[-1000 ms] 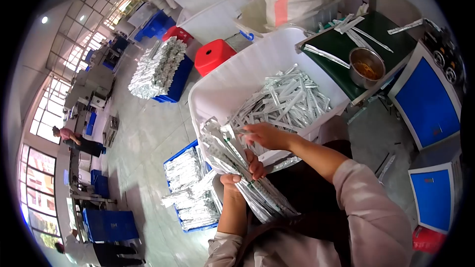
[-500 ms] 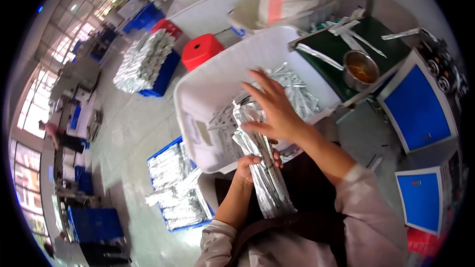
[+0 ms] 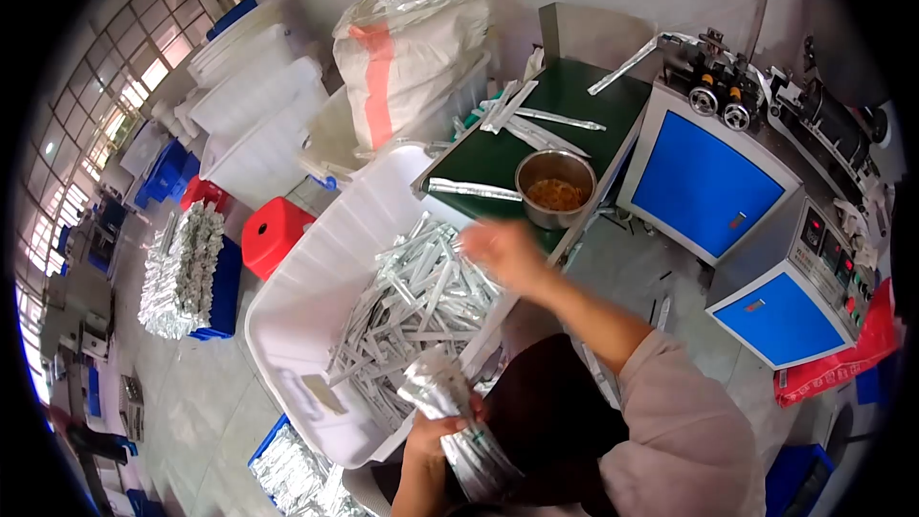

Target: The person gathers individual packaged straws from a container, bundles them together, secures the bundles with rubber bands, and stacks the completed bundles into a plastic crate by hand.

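My left hand (image 3: 433,433) is closed round a bundle of long silver foil packets (image 3: 438,385), held upright and tilted near my lap. My right hand (image 3: 503,254) is smeared by motion, in the air over the near edge of the green-topped table (image 3: 565,101); its fingers cannot be made out. Just beyond it, a steel bowl (image 3: 553,218) on the table holds thin yellow-orange strands. Below and left of that hand, many loose silver packets (image 3: 421,297) lie in a big white tub (image 3: 287,345).
Foil packets also fill blue crates (image 3: 222,292) on the left floor. A red stool (image 3: 273,235) stands by the tub. Behind are a woven sack (image 3: 407,77) and stacked white tubs (image 3: 254,124). Machines on blue-doored cabinets (image 3: 708,177) stand at right.
The view has swung right. My right hand has left the top of the bundle and moved towards the table and bowl. My left hand still grips the bundle, now lower in view.
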`<state>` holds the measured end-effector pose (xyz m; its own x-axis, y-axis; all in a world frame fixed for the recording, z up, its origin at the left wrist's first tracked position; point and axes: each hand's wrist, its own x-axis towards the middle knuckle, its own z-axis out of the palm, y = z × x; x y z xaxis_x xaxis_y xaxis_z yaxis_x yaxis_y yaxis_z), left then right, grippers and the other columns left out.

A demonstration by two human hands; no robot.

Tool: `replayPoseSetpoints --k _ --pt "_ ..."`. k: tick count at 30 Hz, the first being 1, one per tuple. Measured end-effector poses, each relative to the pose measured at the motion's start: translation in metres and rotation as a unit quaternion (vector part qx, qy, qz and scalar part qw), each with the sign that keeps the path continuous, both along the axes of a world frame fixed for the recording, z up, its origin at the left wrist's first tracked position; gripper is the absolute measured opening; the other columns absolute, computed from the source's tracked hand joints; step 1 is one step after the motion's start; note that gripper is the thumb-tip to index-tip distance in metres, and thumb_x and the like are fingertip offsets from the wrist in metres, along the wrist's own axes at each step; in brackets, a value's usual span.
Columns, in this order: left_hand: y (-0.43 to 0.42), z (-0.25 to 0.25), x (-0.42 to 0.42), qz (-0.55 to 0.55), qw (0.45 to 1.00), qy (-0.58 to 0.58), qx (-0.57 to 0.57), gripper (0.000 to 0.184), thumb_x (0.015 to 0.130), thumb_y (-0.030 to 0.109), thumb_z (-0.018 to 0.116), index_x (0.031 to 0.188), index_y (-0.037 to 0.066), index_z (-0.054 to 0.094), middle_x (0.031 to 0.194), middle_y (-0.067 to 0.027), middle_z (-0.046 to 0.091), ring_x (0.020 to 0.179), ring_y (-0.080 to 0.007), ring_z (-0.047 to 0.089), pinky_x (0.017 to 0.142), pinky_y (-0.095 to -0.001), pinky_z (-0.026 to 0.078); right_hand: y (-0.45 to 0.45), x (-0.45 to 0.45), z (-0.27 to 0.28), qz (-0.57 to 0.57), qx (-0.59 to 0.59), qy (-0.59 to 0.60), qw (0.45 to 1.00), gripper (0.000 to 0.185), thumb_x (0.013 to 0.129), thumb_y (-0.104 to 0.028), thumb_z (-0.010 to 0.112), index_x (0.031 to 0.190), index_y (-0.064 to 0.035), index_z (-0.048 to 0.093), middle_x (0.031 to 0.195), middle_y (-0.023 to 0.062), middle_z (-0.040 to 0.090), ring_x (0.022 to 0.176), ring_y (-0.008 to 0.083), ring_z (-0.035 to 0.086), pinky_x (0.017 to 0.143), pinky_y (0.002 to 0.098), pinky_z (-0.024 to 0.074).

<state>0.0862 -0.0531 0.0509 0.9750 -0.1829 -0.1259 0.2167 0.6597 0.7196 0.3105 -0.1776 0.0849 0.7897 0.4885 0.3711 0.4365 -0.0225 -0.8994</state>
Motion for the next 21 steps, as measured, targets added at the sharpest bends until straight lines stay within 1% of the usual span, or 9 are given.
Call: replayPoseSetpoints --k 1,2,4,7,9,10,12,13,21 --pt "0.004 -0.004 -0.007 0.043 0.999 0.030 -0.010 0.055 0.055 0.008 0.066 0.105 0.001 0.043 0.081 -0.0126 0.052 0.070 -0.0251 0.052 0.063 -0.0373 0.043 -0.020 0.034 0.013 -0.133 -0.133 -0.056 0.981 0.010 0.080 -0.010 0.054 0.079 -0.0012 0.060 0.074 0.0093 0.064 0.066 0.0200 0.062 0.062 0.0332 0.0496" --pt "0.008 -0.009 -0.012 0.084 0.994 0.062 -0.020 0.055 0.056 0.008 0.065 0.106 0.001 0.043 0.081 -0.0127 0.052 0.072 -0.0249 0.052 0.065 -0.0374 0.043 -0.038 0.058 0.020 -0.259 -0.229 -0.191 0.919 0.013 0.079 -0.011 0.054 0.084 -0.0021 0.062 0.072 0.0106 0.064 0.066 0.0242 0.063 0.061 0.0371 0.0502" --pt "0.014 -0.014 -0.018 0.128 0.986 0.086 -0.063 0.059 0.053 0.009 0.068 0.106 -0.002 0.044 0.079 -0.0148 0.054 0.071 -0.0271 0.054 0.068 -0.0390 0.045 -0.060 0.106 0.003 -0.239 -0.515 -0.114 0.815 0.018 0.079 -0.013 0.050 0.087 -0.0029 0.064 0.080 0.0149 0.064 0.075 0.0289 0.062 0.066 0.0398 0.0499" --pt "0.023 -0.015 -0.025 0.122 0.986 0.058 -0.099 0.058 0.055 0.008 0.065 0.107 -0.002 0.044 0.082 -0.0157 0.055 0.081 -0.0339 0.056 0.075 -0.0436 0.046 -0.060 0.123 -0.015 -0.204 -0.544 -0.027 0.814 0.023 0.079 -0.012 0.046 0.088 -0.0041 0.066 0.094 0.0164 0.062 0.088 0.0304 0.060 0.073 0.0390 0.0489" --pt "0.029 -0.011 -0.030 0.096 0.988 0.020 -0.117 0.055 0.057 0.007 0.062 0.109 -0.003 0.045 0.089 -0.0175 0.057 0.093 -0.0419 0.054 0.081 -0.0486 0.045 -0.057 0.123 -0.008 -0.202 -0.563 -0.045 0.800 0.022 0.078 -0.012 0.047 0.087 -0.0064 0.066 0.095 0.0153 0.062 0.089 0.0292 0.060 0.073 0.0390 0.0488" --pt "0.039 -0.014 -0.037 0.070 0.994 0.037 -0.081 0.057 0.060 0.011 0.058 0.113 0.003 0.039 0.090 -0.0141 0.053 0.086 -0.0356 0.053 0.085 -0.0500 0.040 -0.055 0.124 -0.009 -0.204 -0.568 -0.047 0.796 0.022 0.078 -0.012 0.047 0.088 -0.0074 0.066 0.095 0.0146 0.062 0.090 0.0287 0.060 0.073 0.0390 0.0488" --pt "0.042 -0.020 -0.043 0.097 0.986 0.024 -0.135 0.057 0.060 0.010 0.057 0.113 0.003 0.039 0.089 -0.0138 0.053 0.082 -0.0321 0.054 0.081 -0.0475 0.041 -0.055 0.124 -0.007 -0.203 -0.563 -0.046 0.800 0.023 0.078 -0.014 0.047 0.088 -0.0058 0.066 0.094 0.0162 0.062 0.088 0.0302 0.061 0.072 0.0394 0.0493" --pt "0.042 -0.019 -0.043 0.112 0.987 0.031 -0.112 0.057 0.059 0.010 0.057 0.113 0.004 0.039 0.087 -0.0139 0.052 0.079 -0.0296 0.053 0.078 -0.0457 0.042 -0.053 0.125 -0.012 -0.208 -0.560 -0.037 0.802 0.023 0.078 -0.013 0.047 0.088 -0.0061 0.066 0.095 0.0157 0.062 0.088 0.0301 0.061 0.072 0.0397 0.0493" --pt "0.038 -0.004 -0.057 0.159 0.983 0.058 -0.070 0.052 0.061 0.012 0.061 0.109 -0.002 0.044 0.092 -0.0136 0.054 0.084 -0.0267 0.053 0.078 -0.0388 0.043 -0.049 0.132 -0.019 -0.268 -0.516 -0.091 0.809 0.022 0.076 -0.012 0.046 0.080 -0.0071 0.067 0.087 0.0133 0.064 0.083 0.0279 0.062 0.069 0.0381 0.0492"
